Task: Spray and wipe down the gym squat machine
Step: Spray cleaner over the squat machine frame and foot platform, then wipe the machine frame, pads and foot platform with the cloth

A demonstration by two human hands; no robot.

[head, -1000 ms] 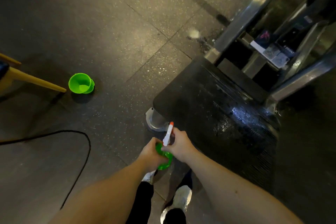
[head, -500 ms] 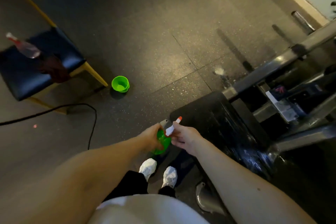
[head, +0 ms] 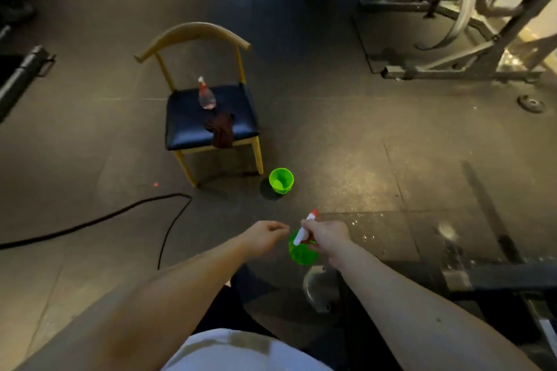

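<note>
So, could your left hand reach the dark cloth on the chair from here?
Probably not without stepping forward: the left hand is free and nothing blocks it, but the cloth lies on the chair seat, beyond the cup.

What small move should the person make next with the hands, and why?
Probably reach the left hand toward the dark cloth on the chair seat. The right hand grips the green spray bottle, the left appears to hold nothing, and wiping needs a cloth; the only one in view lies ahead on that seat.
</note>
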